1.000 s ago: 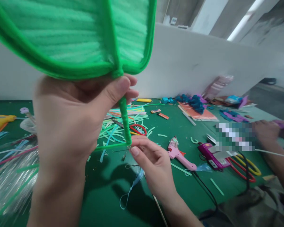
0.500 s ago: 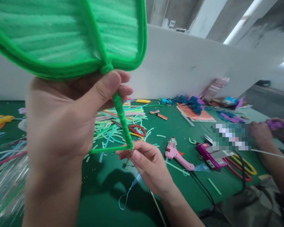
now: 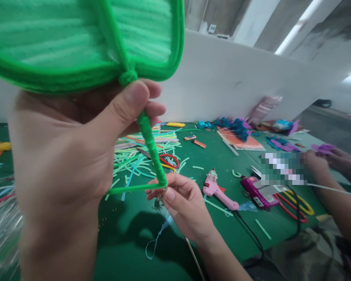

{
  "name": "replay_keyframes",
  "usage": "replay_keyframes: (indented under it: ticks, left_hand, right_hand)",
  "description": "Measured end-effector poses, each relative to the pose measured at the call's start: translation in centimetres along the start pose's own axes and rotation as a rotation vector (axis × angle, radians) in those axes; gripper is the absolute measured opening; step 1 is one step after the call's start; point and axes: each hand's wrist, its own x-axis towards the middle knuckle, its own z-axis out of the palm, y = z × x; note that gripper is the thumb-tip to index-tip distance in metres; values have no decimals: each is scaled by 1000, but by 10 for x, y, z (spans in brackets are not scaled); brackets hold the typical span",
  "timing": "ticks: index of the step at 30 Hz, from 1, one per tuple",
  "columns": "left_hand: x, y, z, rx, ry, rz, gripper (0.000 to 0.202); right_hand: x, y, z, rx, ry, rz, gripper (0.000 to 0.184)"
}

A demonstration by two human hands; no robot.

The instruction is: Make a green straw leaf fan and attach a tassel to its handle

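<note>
My left hand [image 3: 76,156] is raised close to the camera, thumb and fingers pinched around the top of a green pipe-cleaner stem [image 3: 150,148], just under a large fuzzy green leaf-shaped fan [image 3: 84,39] that fills the upper left. My right hand [image 3: 184,203] is lower, pinching the bottom end of that stem, where a loose green pipe-cleaner tail [image 3: 128,189] sticks out to the left. A small metal ring and a pale blue tassel [image 3: 159,234] hang below my right fingers.
On the green table [image 3: 128,242] lie a heap of cut coloured strips [image 3: 140,156], red-handled scissors [image 3: 169,160], a pink glue gun [image 3: 219,189], a magenta glue gun [image 3: 257,191] and blue and purple craft pieces [image 3: 240,128]. Another person's hands [image 3: 324,164] work at right. A white wall stands behind.
The fan and my left hand have drifted left and nearer the camera. My right hand has closed tighter on the stem's bottom end, and the loose tail now sticks out further left.
</note>
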Motion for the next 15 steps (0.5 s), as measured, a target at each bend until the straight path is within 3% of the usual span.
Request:
replay_keyframes:
  ticks: [10, 15]
  left_hand:
    - [-3, 5, 5, 56, 27, -21, 11]
    - [-5, 8, 4, 129, 43, -35, 7]
  right_hand:
    - [0, 0, 0, 78, -6, 12, 23]
    - [1, 4, -1, 76, 43, -57, 19]
